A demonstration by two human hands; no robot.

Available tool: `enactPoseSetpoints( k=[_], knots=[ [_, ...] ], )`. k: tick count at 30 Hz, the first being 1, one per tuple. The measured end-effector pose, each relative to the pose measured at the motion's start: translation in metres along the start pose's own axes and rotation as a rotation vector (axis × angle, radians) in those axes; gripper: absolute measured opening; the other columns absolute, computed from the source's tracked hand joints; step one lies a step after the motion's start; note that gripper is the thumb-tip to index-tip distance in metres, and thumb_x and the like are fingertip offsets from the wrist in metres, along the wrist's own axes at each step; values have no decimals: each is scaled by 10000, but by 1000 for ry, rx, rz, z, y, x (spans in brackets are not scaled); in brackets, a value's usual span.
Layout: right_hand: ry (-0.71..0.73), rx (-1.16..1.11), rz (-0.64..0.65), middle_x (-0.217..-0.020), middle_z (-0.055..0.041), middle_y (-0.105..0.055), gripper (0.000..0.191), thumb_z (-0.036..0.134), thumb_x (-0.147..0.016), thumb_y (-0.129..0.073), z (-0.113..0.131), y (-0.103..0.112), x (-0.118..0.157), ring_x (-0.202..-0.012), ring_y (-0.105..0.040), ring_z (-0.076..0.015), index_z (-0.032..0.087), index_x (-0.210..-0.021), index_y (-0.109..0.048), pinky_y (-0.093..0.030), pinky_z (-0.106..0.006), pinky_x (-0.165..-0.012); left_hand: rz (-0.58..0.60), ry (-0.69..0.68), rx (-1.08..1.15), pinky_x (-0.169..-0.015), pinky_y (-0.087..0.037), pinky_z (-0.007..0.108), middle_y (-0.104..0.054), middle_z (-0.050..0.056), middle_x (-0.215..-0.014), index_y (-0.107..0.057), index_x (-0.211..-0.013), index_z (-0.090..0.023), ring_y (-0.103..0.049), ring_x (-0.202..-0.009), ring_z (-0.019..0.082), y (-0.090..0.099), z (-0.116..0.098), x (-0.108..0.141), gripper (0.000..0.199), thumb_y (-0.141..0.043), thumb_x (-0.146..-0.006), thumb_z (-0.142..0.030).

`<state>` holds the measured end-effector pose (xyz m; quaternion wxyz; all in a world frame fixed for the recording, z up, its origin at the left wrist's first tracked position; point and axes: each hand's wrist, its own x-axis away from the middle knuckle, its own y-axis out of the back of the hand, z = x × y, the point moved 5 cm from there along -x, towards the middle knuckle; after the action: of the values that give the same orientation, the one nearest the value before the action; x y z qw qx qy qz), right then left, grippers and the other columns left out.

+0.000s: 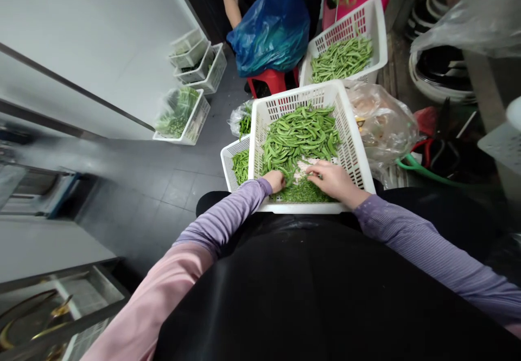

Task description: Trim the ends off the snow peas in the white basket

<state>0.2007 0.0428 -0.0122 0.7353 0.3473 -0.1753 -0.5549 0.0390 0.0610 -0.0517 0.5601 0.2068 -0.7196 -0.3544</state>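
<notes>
A white slotted basket rests at my lap, with a pile of flat green pea pods in its far part. Small green trimmings lie along its near side. My left hand is at the near left of the pile, its fingers closed by some pods; what they hold is too small to name. My right hand is over the near right part of the basket, thumb and fingers pinched together near a thin green piece. A pale patch of basket floor shows between the pile and the trimmings.
A smaller white basket of green pods stands at the left. Beyond are a basket of green beans, a blue bag on a red stool and another person's arm. A clear bag and scissors lie right.
</notes>
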Motion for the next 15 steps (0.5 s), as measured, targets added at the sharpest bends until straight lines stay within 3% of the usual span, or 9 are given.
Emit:
enactPoseSetpoints(
  k=[3,6,11,15],
  knots=[
    [177,201,147,-899,-54,-610,166,259,-773,-542,14,-16,6,-718,-548,-169,220,-894,-649,-367,-251,-544,90,-73,459,-517,-489,186,-611,14,-663,-586,-800,-108,-555,-497,57,10,-16,19,131,-481,-816,-186],
    [206,153,112,-841,-48,-626,160,259,-809,-509,17,-16,8,-738,-566,-168,213,-859,-653,-402,-251,-591,58,-125,883,-423,-447,154,-539,-26,-544,-532,-710,-86,-480,-394,22,25,-28,36,127,-497,-810,-157],
    [136,-233,-95,-803,-44,-656,145,246,-781,-532,12,3,8,-752,-590,-182,204,-788,-670,-443,-301,-694,-64,-169,1205,-383,-430,144,-531,-35,-533,-519,-712,-77,-485,-380,26,36,-39,46,84,-503,-792,-98],
    [-104,-472,-219,-782,-43,-668,139,309,-690,-613,-3,14,8,-738,-601,-196,193,-736,-672,-455,-333,-717,70,-11,1228,-373,-427,152,-519,-38,-529,-520,-715,-80,-467,-369,28,8,-40,34,98,-460,-788,-55]
  ],
)
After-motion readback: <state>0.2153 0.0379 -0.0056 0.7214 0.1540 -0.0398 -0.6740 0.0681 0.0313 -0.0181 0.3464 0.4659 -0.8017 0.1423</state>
